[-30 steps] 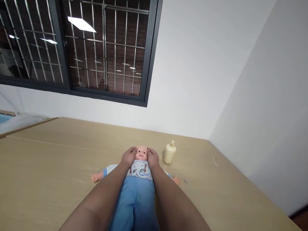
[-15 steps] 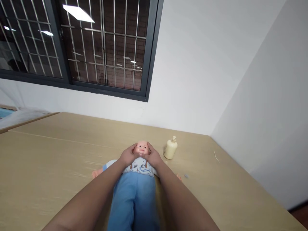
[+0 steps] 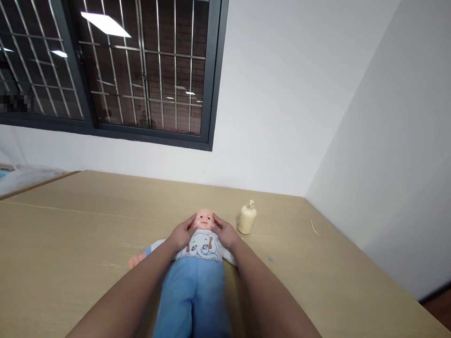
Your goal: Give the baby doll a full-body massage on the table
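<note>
A baby doll (image 3: 199, 272) in a blue outfit with an elephant print lies on its back on the wooden table (image 3: 70, 244), head away from me. My left hand (image 3: 181, 234) rests against the left side of the doll's head and neck. My right hand (image 3: 225, 234) rests against the right side. Fingers of both hands touch the cheeks and curve around the head. One doll arm sticks out to the left.
A cream pump bottle (image 3: 246, 218) stands just right of the doll's head. White walls meet in a corner at the table's far right. A barred dark window (image 3: 105, 70) fills the upper left. A small scrap (image 3: 270, 257) lies on the table.
My hands slid from the sides of the doll's head down toward its chin and neck, then spread slightly along the cheeks. The view shifted a little.
</note>
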Demonstrator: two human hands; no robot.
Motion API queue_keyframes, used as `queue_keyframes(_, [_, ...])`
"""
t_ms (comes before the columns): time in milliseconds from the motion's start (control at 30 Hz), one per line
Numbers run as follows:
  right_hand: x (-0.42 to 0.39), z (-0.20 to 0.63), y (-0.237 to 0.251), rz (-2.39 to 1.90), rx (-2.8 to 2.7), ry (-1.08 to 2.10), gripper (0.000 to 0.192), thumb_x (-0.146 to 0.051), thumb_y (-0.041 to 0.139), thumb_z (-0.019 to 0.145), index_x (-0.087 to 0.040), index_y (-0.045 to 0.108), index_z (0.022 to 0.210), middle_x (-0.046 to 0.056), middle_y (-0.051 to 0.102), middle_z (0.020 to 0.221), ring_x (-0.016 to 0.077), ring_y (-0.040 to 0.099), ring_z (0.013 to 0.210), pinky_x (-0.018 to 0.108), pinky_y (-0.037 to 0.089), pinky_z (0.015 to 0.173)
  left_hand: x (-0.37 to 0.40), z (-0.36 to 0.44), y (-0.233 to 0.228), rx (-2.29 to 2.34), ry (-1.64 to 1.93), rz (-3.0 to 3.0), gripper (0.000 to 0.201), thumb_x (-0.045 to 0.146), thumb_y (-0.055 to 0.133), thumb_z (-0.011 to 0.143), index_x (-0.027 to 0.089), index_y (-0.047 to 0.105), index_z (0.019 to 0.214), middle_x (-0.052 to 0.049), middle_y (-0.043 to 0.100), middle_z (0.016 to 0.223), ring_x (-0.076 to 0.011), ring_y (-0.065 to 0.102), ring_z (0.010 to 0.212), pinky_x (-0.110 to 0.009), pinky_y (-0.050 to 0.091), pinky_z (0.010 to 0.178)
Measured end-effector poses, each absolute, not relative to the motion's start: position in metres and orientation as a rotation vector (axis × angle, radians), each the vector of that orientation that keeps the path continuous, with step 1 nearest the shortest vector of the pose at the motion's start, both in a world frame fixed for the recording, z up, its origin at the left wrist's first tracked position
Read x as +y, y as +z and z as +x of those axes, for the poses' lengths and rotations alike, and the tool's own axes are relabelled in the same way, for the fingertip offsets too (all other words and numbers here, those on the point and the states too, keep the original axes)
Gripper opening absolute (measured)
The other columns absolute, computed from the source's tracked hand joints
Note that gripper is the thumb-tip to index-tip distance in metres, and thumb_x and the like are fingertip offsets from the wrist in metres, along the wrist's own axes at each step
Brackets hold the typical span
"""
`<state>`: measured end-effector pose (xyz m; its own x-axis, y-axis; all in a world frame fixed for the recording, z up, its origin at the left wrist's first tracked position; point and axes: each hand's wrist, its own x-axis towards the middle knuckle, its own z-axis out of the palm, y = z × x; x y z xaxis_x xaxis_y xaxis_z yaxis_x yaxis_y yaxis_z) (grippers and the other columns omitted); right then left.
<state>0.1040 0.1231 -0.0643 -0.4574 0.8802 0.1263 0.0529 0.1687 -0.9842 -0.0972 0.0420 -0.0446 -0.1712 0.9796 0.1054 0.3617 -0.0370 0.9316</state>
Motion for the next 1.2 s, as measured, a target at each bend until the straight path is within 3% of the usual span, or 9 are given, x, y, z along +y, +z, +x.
queue_keyframes(167, [0.119, 0.100, -0.065, -0.947, -1.685, 1.311, 0.091, -0.048, 0.086, 0.068, -0.023, 0.051, 0.147, 0.011, 0.051, 0.152, 0.0305, 0.052, 0.138, 0.048, 0.039, 0.116, 0.039, -0.097, -0.042, 1.614, 1.175, 1.449, 0.088, 0.064, 0.059, 0.082, 0.011, 0.044, 0.152, -0.015, 0.059, 0.144, -0.0317, 0.060, 0.129, -0.039, 0.045, 0.109])
queue_keyframes(300, [0.118, 0.094, -0.068, -0.969, -1.693, 1.290, 0.101, -0.043, 0.091, 0.059, -0.023, 0.048, 0.149, 0.009, 0.057, 0.147, 0.0310, 0.056, 0.133, 0.048, 0.043, 0.114, 0.039, -0.098, -0.042, 1.644, 1.145, 1.454, 0.087, 0.060, 0.067, 0.077, 0.011, 0.051, 0.147, -0.016, 0.069, 0.131, -0.0350, 0.063, 0.123, -0.042, 0.047, 0.105])
queue_keyframes(433, [0.119, 0.092, -0.070, -0.981, -1.702, 1.279, 0.098, -0.040, 0.090, 0.061, -0.024, 0.049, 0.148, 0.007, 0.061, 0.143, 0.0299, 0.060, 0.129, 0.047, 0.046, 0.111, 0.042, -0.099, -0.043, 1.631, 1.126, 1.467, 0.079, 0.056, 0.069, 0.074, 0.014, 0.058, 0.140, -0.014, 0.074, 0.122, -0.0356, 0.064, 0.120, -0.043, 0.047, 0.103])
queue_keyframes(700, [0.115, 0.098, -0.068, -0.975, -1.729, 1.244, 0.083, -0.037, 0.081, 0.073, -0.022, 0.049, 0.148, 0.009, 0.056, 0.148, 0.0285, 0.055, 0.134, 0.045, 0.041, 0.115, 0.041, -0.099, -0.044, 1.604, 1.125, 1.485, 0.074, 0.059, 0.062, 0.079, 0.016, 0.059, 0.139, -0.013, 0.073, 0.123, -0.0335, 0.064, 0.121, -0.042, 0.046, 0.105])
queue_keyframes(933, [0.109, 0.102, -0.060, -0.953, -1.734, 1.240, 0.069, -0.042, 0.072, 0.082, -0.022, 0.054, 0.145, 0.009, 0.057, 0.146, 0.0279, 0.053, 0.137, 0.045, 0.041, 0.116, 0.036, -0.097, -0.038, 1.602, 1.140, 1.501, 0.070, 0.058, 0.054, 0.087, 0.016, 0.055, 0.143, -0.012, 0.063, 0.140, -0.0322, 0.055, 0.133, -0.041, 0.040, 0.112])
queue_keyframes(1200, [0.105, 0.099, -0.052, -0.934, -1.720, 1.275, 0.079, -0.042, 0.086, 0.064, -0.023, 0.060, 0.137, 0.008, 0.066, 0.136, 0.0328, 0.057, 0.131, 0.048, 0.046, 0.110, 0.037, -0.093, -0.037, 1.600, 1.160, 1.492, 0.065, 0.048, 0.063, 0.081, 0.014, 0.060, 0.136, -0.013, 0.069, 0.131, -0.0329, 0.062, 0.124, -0.040, 0.046, 0.107])
